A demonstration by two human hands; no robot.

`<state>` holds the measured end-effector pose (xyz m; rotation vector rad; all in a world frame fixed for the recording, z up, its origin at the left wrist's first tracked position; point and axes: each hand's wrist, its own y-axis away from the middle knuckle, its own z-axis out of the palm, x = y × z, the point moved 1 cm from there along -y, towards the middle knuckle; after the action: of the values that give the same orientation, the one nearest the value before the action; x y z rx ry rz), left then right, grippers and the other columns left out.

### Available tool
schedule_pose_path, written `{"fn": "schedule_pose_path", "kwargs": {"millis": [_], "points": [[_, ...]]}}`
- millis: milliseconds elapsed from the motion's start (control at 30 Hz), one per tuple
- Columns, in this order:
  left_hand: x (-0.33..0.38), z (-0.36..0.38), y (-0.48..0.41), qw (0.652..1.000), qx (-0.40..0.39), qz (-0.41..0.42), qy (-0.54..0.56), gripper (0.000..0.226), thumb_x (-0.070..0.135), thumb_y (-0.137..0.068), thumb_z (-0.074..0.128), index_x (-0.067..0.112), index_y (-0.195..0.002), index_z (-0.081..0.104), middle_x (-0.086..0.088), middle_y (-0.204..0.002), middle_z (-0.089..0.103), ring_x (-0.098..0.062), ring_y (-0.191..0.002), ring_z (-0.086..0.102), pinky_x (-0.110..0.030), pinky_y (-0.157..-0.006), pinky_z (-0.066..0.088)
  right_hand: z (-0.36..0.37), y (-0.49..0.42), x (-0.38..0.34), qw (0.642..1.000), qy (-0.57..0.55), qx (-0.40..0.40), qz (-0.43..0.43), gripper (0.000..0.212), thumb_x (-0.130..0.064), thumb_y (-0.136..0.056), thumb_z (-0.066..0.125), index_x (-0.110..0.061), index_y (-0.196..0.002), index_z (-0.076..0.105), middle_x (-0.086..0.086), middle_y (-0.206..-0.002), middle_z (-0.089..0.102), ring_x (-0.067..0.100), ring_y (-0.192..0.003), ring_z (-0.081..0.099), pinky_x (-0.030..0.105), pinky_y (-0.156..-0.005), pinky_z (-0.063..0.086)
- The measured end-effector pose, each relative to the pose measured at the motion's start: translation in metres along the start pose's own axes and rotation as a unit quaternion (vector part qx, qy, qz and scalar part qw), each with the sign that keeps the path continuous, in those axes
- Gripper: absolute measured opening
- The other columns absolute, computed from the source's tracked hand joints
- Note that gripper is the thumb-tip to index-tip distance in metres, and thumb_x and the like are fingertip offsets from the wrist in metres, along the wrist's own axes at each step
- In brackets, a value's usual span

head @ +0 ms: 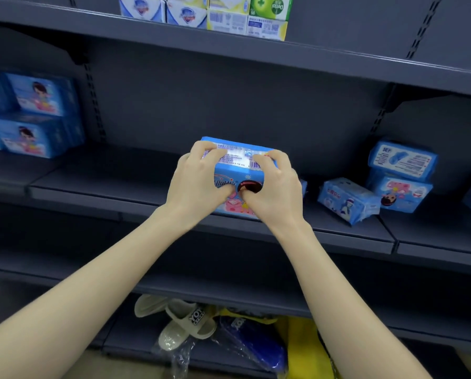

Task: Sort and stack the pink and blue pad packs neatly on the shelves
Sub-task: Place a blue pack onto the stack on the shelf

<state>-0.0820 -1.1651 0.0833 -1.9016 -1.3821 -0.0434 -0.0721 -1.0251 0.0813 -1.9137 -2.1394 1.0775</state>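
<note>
The left hand [198,177] and right hand [269,184] both grip a blue pad pack [238,166] with curled fingers, mid-frame on the grey middle shelf [97,184]. More blue packs [376,184] lie right; stacked ones [29,116] upper left.

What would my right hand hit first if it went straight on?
The right hand grips the blue pack; past it, the way looks free to the back panel, though depth is unclear.

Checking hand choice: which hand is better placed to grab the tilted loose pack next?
Right. Both hands grip the held pack, but the right hand sits nearer the tilted pack; the left hand would likely have to cross over.
</note>
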Motion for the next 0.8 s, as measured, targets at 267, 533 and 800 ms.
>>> {"fn": "schedule_pose_path", "kwargs": {"millis": [267, 533, 800], "points": [[-0.031, -0.022, 0.055, 0.997, -0.019, -0.065, -0.028, 0.063, 0.025, -0.077, 0.072, 0.012, -0.134, 0.047, 0.002, -0.136, 0.038, -0.027, -0.115, 0.045, -0.02, -0.085, 0.029, 0.027, 0.039, -0.035, 0.997, -0.023, -0.067, -0.017, 0.053, -0.024, -0.08, 0.066, -0.014, -0.129, 0.05, -0.001, -0.138, 0.037, 0.026, -0.109, 0.046, 0.027, -0.076, 0.037], [-0.067, -0.047, 0.095, 0.99, -0.025, -0.127, -0.058, 0.063, 0.025, -0.076, 0.072, 0.012, -0.133, 0.047, 0.001, -0.135, 0.038, -0.028, -0.115, 0.045, -0.03, -0.09, 0.039, 0.059, 0.063, -0.075, 0.989, -0.053, -0.129, -0.047, 0.054, -0.026, -0.08, 0.067, -0.015, -0.129, 0.048, 0.001, -0.137, 0.037, 0.026, -0.111, 0.046, 0.029, -0.078, 0.04], [-0.101, -0.073, 0.115, 0.979, -0.006, -0.185, -0.086, 0.064, 0.026, -0.076, 0.073, 0.012, -0.134, 0.047, 0.0, -0.136, 0.038, -0.028, -0.114, 0.045, -0.03, -0.091, 0.038, 0.085, 0.063, -0.114, 0.977, -0.082, -0.177, -0.089, 0.054, -0.024, -0.081, 0.066, -0.016, -0.131, 0.047, -0.001, -0.136, 0.035, 0.025, -0.107, 0.044, 0.027, -0.075, 0.037]]}}
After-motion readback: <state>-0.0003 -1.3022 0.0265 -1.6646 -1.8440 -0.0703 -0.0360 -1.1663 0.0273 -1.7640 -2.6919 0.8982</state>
